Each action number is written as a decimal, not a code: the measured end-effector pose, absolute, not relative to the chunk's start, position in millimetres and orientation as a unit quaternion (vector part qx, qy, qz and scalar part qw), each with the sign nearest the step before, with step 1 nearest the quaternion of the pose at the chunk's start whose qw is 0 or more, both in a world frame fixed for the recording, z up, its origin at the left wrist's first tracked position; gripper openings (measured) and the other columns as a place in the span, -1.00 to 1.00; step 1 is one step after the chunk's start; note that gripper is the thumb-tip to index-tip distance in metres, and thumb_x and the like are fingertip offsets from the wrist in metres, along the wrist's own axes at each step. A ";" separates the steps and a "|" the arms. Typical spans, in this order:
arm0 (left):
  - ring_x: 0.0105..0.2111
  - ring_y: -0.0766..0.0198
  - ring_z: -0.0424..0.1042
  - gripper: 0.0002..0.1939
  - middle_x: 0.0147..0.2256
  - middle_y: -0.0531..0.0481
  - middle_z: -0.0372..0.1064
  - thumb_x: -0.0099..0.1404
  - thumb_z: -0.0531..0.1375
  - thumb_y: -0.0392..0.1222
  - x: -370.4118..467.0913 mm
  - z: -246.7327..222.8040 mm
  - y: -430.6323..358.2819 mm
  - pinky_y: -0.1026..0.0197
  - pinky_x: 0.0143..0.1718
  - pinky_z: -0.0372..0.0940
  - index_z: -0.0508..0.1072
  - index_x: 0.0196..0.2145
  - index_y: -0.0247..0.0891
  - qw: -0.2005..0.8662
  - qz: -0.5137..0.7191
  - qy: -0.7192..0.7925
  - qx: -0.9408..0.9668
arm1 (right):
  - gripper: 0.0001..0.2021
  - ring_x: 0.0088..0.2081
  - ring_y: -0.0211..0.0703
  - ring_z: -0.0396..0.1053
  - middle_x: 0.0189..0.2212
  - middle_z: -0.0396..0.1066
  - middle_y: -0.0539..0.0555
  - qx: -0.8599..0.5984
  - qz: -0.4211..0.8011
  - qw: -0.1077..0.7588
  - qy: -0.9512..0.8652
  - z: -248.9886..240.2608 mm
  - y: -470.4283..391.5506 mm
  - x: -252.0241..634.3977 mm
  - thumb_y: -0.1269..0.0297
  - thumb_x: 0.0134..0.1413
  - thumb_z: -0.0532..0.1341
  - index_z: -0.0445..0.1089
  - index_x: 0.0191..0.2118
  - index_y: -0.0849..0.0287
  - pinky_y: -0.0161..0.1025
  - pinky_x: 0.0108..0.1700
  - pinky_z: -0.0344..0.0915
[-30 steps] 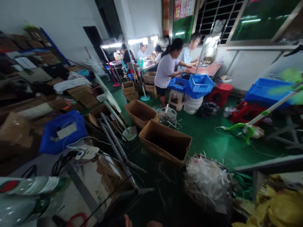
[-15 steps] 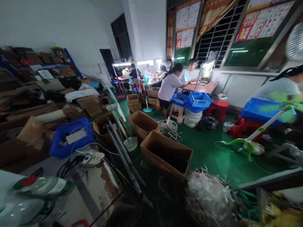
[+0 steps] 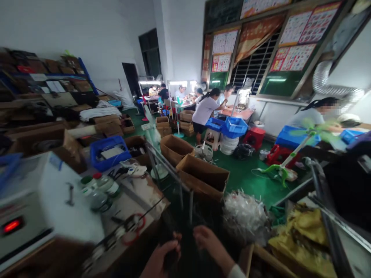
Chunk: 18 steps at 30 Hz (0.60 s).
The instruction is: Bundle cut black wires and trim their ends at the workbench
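Note:
Low in the view, my left hand (image 3: 162,259) is closed, thumb uppermost, around something dark that I cannot make out. My right hand (image 3: 213,245) is a little to its right, at about the same height. Its fingers bend toward the left hand, and blur hides whether anything is between them. A gap separates the two hands. Dark floor lies behind them, with grey metal bars (image 3: 171,164) beyond. A heap of clear plastic strips (image 3: 245,212) is ahead of the right hand.
At left, a white machine (image 3: 69,193) with a red-lit switch stands beside plastic bottles (image 3: 106,185) on a worktop. Open cardboard boxes (image 3: 203,163) stand ahead. Yellow sacking (image 3: 304,231) and a metal frame (image 3: 327,216) are at right. Several people sit or stand at lit tables farther back.
My view has tilted and shifted, bringing the white machine and more of the right side into view. Both my hands have come in from the bottom edge.

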<state>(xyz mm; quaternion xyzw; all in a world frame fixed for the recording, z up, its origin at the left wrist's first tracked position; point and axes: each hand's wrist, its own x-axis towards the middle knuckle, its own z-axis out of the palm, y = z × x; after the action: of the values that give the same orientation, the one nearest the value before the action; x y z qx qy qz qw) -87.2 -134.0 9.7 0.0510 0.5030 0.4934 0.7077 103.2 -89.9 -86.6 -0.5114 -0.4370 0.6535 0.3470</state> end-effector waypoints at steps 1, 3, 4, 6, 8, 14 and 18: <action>-0.55 0.36 0.37 -0.70 -0.46 -0.02 0.45 -0.21 0.38 -0.45 -86.2 15.5 -141.3 0.30 -0.46 0.31 0.44 -0.46 -0.33 0.717 0.491 0.492 0.052 | -0.57 -0.38 -0.14 0.39 -0.35 0.45 0.07 -0.498 0.648 0.370 -0.442 -70.3 -104.7 100.6 -0.06 -0.25 0.35 0.45 -0.27 0.14 -0.24 -0.40 0.27; -0.53 0.36 0.39 -0.76 -0.42 -0.01 0.46 -0.13 0.35 -0.43 -85.7 19.9 -155.6 0.32 -0.47 0.31 0.43 -0.44 -0.30 0.729 0.493 0.469 0.074 | -0.55 -0.25 -0.10 0.39 -0.22 0.45 0.08 -0.484 0.630 0.391 -0.466 -38.3 -135.5 94.6 -0.05 -0.17 0.34 0.45 -0.16 0.12 -0.18 -0.25 0.32; -0.52 0.35 0.40 -0.75 -0.42 -0.01 0.47 -0.12 0.35 -0.41 -86.3 18.5 -163.5 0.32 -0.47 0.30 0.44 -0.42 -0.30 0.732 0.486 0.472 0.074 | -0.56 -0.21 -0.09 0.38 -0.21 0.45 0.09 -0.481 0.620 0.395 -0.478 -24.6 -151.5 91.3 -0.05 -0.10 0.31 0.44 -0.13 0.11 -0.16 -0.19 0.32; -0.53 0.35 0.39 -0.74 -0.46 -0.01 0.44 -0.11 0.35 -0.35 -88.1 11.1 -182.3 0.33 -0.50 0.27 0.46 -0.38 -0.31 0.750 0.471 0.455 0.092 | -0.59 -0.13 -0.07 0.37 -0.14 0.43 0.10 -0.465 0.597 0.415 -0.505 -4.1 -185.8 83.5 -0.03 0.01 0.27 0.42 -0.08 0.11 -0.12 -0.09 0.32; -0.54 0.35 0.39 -0.74 -0.53 0.02 0.41 -0.15 0.34 -0.35 -89.0 3.3 -205.7 0.33 -0.51 0.25 0.46 -0.41 -0.33 0.766 0.463 0.433 0.111 | -0.61 -0.02 -0.05 0.34 -0.02 0.37 0.14 -0.452 0.569 0.423 -0.542 8.0 -223.6 74.1 0.02 0.05 0.25 0.40 -0.05 0.11 -0.10 -0.02 0.31; -0.51 0.36 0.38 -0.73 -0.52 0.09 0.42 -0.24 0.34 -0.40 -72.0 -5.6 -281.7 0.31 -0.42 0.26 0.46 -0.47 -0.30 0.796 0.426 0.402 0.151 | -0.46 0.25 0.13 0.07 0.16 0.19 0.23 -0.587 0.431 0.360 -0.583 9.4 -321.4 58.4 0.13 -0.12 0.34 0.38 0.04 0.15 0.03 0.13 0.22; -0.38 0.27 0.44 -0.74 -0.42 0.01 0.49 -0.24 0.36 -0.37 -44.5 -10.7 -322.9 0.23 -0.22 0.30 0.50 -0.47 -0.28 0.819 0.398 0.371 0.181 | -0.39 0.30 0.16 -0.07 0.10 0.27 0.22 -0.638 0.369 0.302 -0.605 -0.8 -359.6 69.0 0.32 -0.27 0.36 0.38 0.05 0.19 0.10 0.28 -0.03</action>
<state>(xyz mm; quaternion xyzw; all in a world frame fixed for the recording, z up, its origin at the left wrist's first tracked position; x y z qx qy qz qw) -44.5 -322.9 -10.7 0.1809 0.3709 0.3980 0.8193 69.0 -359.6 -0.8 -0.6379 -0.6049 0.3691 0.3016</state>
